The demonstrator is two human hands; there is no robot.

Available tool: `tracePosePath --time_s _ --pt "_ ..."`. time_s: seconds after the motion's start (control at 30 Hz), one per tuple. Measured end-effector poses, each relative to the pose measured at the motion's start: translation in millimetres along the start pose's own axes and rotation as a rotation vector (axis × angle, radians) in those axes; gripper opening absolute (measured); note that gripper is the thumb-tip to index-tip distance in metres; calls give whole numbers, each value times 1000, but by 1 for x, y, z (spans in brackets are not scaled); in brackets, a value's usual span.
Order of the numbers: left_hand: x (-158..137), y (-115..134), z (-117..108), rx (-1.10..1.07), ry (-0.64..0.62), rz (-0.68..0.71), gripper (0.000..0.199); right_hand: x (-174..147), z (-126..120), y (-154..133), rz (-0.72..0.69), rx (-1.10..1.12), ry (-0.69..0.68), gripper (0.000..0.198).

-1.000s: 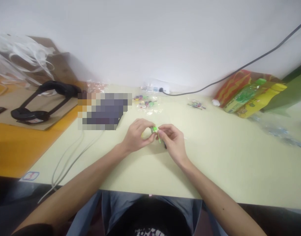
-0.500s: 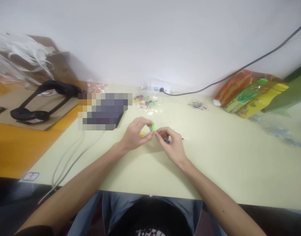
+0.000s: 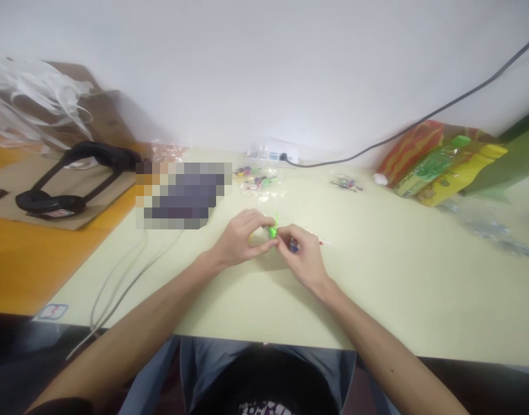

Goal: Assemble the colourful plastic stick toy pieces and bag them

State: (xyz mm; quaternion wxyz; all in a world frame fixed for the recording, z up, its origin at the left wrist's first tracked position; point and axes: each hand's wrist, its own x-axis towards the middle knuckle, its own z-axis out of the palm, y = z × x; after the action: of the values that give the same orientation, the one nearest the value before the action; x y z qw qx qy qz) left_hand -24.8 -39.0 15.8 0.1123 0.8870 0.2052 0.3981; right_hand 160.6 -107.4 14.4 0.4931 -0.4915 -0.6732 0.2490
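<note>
Between my two hands is a small bright green plastic piece (image 3: 272,231), with a thin green part sticking up from it. My left hand (image 3: 242,237) pinches it from the left between thumb and fingertips. The fingertips of my right hand (image 3: 304,253) are closed at its right side, touching it; the exact hold is too small to make out. Below my right fingers shows a dark blue bit (image 3: 294,246), partly hidden. A small red-tipped piece (image 3: 321,242) pokes out just beyond that hand.
Bagged colourful small parts (image 3: 260,181) lie further back, with another small packet (image 3: 347,183) to their right. A blurred-out dark object (image 3: 184,193) and pale cables (image 3: 117,282) are at left. A green-capped bottle (image 3: 433,164) and yellow bag (image 3: 463,176) stand at right.
The green piece has turned so that a thin part now points up, and it sits a little further right. My left fingertips have shifted slightly right, closer to my right hand.
</note>
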Motion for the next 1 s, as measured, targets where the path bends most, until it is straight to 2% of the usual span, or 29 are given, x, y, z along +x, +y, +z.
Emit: tracePosePath --time_s 0.2,0.33,0.47,0.67,0.73,0.83,0.93,1.0 --pt "3 3 1 32 -15 7 10 0 0 -1 -18 -54 28 9" --pt "2 2 1 56 -55 16 5 -2 3 3 -134 -251 27 11" --pt "3 -1 0 60 -93 4 10 -3 5 2 -203 -362 35 12" --pt "7 1 1 70 -29 8 10 -1 10 -4 -213 -486 130 14" --pt "6 0 0 75 6 21 9 3 6 -2 -194 -488 156 13" --pt "3 -4 -7 85 86 24 6 10 -11 7 -95 -453 250 10" --pt "1 -11 -19 110 163 -51 6 14 -28 12 -7 -376 313 12" --pt "2 -15 -26 134 162 -98 6 13 -32 10 0 -365 290 15"
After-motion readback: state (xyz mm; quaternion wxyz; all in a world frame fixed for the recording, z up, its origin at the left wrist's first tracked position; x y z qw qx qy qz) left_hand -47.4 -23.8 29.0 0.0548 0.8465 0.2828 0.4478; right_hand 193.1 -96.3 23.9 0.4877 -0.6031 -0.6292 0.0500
